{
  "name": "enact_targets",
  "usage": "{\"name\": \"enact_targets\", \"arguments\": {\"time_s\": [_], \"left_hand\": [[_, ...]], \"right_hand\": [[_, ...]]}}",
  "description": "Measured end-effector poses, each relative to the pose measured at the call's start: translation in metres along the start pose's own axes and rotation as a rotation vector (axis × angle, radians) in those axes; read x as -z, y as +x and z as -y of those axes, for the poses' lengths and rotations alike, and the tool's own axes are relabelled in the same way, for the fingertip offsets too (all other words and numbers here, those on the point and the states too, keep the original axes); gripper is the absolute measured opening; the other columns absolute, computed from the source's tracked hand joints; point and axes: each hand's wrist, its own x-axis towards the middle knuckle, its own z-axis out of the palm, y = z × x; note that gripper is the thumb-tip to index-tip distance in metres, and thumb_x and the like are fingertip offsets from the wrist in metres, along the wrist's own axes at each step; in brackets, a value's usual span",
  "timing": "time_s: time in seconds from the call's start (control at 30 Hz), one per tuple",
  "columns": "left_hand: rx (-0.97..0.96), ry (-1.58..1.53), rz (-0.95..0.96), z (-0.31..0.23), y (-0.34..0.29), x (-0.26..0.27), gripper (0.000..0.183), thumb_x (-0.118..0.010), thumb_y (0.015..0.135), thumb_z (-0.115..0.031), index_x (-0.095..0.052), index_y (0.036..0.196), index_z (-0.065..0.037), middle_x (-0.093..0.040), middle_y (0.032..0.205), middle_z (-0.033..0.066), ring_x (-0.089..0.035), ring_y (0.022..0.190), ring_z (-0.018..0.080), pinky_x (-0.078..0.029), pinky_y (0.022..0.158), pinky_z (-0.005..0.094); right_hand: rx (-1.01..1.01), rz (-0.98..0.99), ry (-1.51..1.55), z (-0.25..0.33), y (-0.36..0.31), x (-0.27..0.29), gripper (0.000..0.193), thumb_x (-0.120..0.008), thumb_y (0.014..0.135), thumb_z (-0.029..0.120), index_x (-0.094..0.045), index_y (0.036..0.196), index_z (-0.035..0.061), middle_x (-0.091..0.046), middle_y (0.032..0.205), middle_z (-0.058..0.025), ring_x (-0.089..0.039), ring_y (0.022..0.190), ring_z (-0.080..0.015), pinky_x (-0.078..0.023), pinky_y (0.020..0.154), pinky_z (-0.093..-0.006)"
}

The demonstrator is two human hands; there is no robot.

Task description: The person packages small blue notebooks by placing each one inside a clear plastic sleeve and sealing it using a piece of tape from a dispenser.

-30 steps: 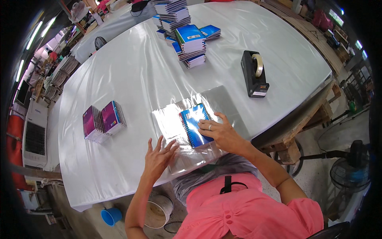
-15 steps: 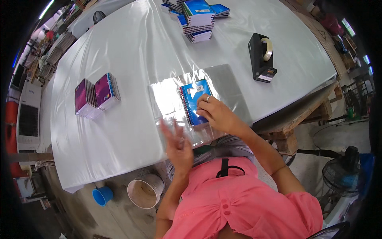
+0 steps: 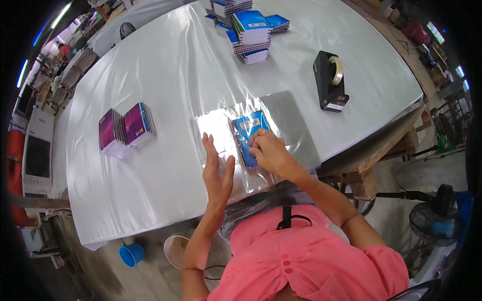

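Note:
A blue spiral-bound notebook (image 3: 247,125) lies on a stack of clear plastic film sheets (image 3: 296,125) near the table's front edge. Glare on and around the cover makes it hard to tell whether film also lies over it. My right hand (image 3: 271,153) rests on the notebook's lower right part, its fingers curled and pinched together; what they grip, if anything, is hidden. To the left of the notebook, my left hand (image 3: 217,175) is held above the film with the fingers stretched out and the thumb apart. It holds nothing.
Purple notebooks (image 3: 135,123) stand in two stacks at the left. Blue notebooks (image 3: 252,22) are piled at the far side. A black tape dispenser (image 3: 325,83) stands to the right. Below the table are a blue bucket (image 3: 132,255), a pale bin (image 3: 176,250) and a fan (image 3: 436,215).
My left hand has swung a little upward and its fingers are now straight and sharp. My right hand stays on the notebook, its fingers drawn closer together. The whole view has shifted slightly.

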Motion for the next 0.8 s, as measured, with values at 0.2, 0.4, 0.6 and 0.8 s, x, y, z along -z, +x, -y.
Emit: {"name": "enact_targets", "arguments": {"time_s": [0.2,0.4,0.6,0.8], "left_hand": [[0.340,0.051,0.104,0.001,0.032,-0.028,0.068,-0.052,0.097,-0.038,-0.027,0.146,0.003,-0.016,0.152,0.0326,-0.014,0.145,0.0367,-0.019,0.115,0.0363],[0.490,0.048,-0.095,0.011,0.030,-0.013,0.054,-0.047,0.097,-0.033,-0.044,0.136,0.005,-0.059,0.102,0.0243,-0.054,0.098,0.0308,-0.043,0.082,0.0393],[0.120,0.280,-0.528,-0.003,0.026,0.031,0.061,-0.055,0.094,-0.015,-0.029,0.147,0.001,-0.044,0.143,0.0200,-0.037,0.136,0.0300,-0.032,0.109,0.0394],[-0.507,0.915,0.451,-0.056,0.095,0.036,0.090,-0.072,0.074,-0.005,-0.027,0.150,-0.018,-0.029,0.155,-0.0007,-0.018,0.144,0.0369,-0.021,0.111,0.0610]], "right_hand": [[-0.024,-0.131,-0.046,0.003,-0.001,-0.014,0.016,-0.071,0.079,0.015,-0.068,0.086,0.0010,-0.061,0.102,-0.0129,-0.058,0.101,-0.0300,-0.042,0.081,-0.0493],[0.004,-0.189,0.086,0.009,-0.005,-0.007,0.019,-0.068,0.081,0.014,-0.060,0.069,0.0017,-0.064,0.093,-0.0099,-0.060,0.089,-0.0285,-0.043,0.078,-0.0458],[0.011,-0.227,0.197,-0.004,-0.001,-0.010,0.019,-0.065,0.085,0.017,-0.065,0.083,-0.0012,-0.064,0.087,-0.0143,-0.063,0.082,-0.0326,-0.048,0.074,-0.0391],[0.078,-0.200,0.176,-0.001,-0.003,0.001,0.017,-0.064,0.086,0.018,-0.066,0.088,0.0014,-0.064,0.089,-0.0164,-0.062,0.084,-0.0359,-0.048,0.075,-0.0420]]}}
